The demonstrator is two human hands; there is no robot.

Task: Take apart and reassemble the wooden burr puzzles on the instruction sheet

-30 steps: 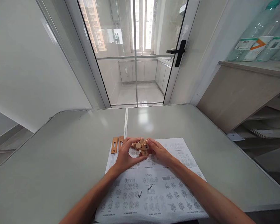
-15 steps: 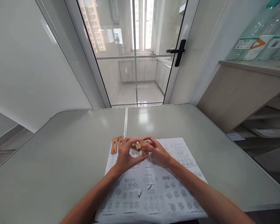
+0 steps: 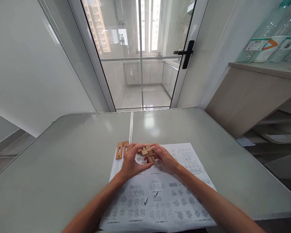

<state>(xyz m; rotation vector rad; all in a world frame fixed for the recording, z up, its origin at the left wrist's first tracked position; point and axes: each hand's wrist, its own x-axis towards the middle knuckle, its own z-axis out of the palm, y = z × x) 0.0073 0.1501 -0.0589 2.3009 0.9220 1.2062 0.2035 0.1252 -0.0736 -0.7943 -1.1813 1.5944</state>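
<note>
A wooden interlocking puzzle (image 3: pixel 147 152) of several light-brown pieces sits between my two hands, just above the printed sheet (image 3: pixel 160 200). My left hand (image 3: pixel 133 160) curves around its left side, thumb at the lower edge and fingers behind the top. On the other side, my right hand (image 3: pixel 165 158) grips the right edge with thumb and fingers. A dark number mark shows on one piece near the right thumb. Beside my left hand lie two flat slotted wooden pieces, one marked 2 (image 3: pixel 119 150) and another (image 3: pixel 125 147) partly covered by my fingers.
The sheet carries line drawings and handwritten check marks on a grey-green table (image 3: pixel 63 168). Behind the table stands a glass door with a black handle (image 3: pixel 188 54). A shelf (image 3: pixel 257 87) with large plastic bottles (image 3: pixel 269 45) is at the right.
My right thumb has shifted up and right off the front of the puzzle, uncovering the numbered piece. My left hand stays nearly still.
</note>
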